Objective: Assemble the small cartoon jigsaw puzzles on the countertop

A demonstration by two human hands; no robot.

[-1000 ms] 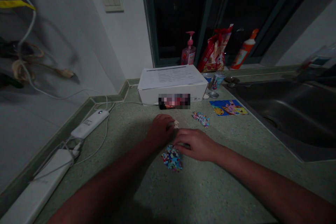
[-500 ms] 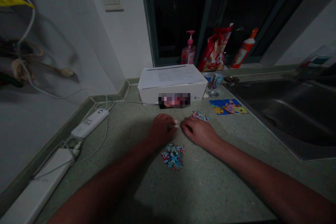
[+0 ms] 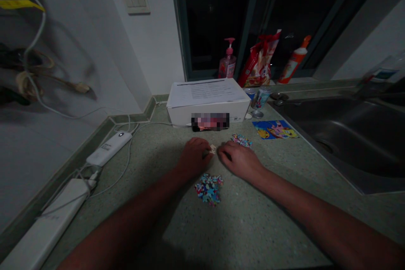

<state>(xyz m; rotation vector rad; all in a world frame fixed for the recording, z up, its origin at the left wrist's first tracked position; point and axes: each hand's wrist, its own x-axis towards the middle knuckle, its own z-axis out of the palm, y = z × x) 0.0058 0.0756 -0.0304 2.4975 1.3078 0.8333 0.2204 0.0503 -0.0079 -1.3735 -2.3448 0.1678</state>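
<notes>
My left hand (image 3: 194,156) rests on the green speckled counter (image 3: 240,228) with its fingers pinched on a small pale jigsaw piece (image 3: 212,149). My right hand (image 3: 238,158) lies just right of it, fingers curled and fingertips meeting the same piece. A heap of colourful jigsaw pieces (image 3: 208,187) lies just in front of both hands. A smaller cluster of pieces (image 3: 242,139) sits behind my right hand. A partly joined cartoon picture (image 3: 274,128) lies further back to the right.
A white box (image 3: 207,100) with a printed sheet on top stands behind the hands. Bottles, a red bag (image 3: 258,65) and a can (image 3: 260,98) crowd the window sill. A steel sink (image 3: 344,135) fills the right. White power strips (image 3: 107,148) and cables run along the left wall.
My right hand left the front heap and moved back to meet my left hand at the pale piece. The heap is now uncovered. My left hand stayed put.
</notes>
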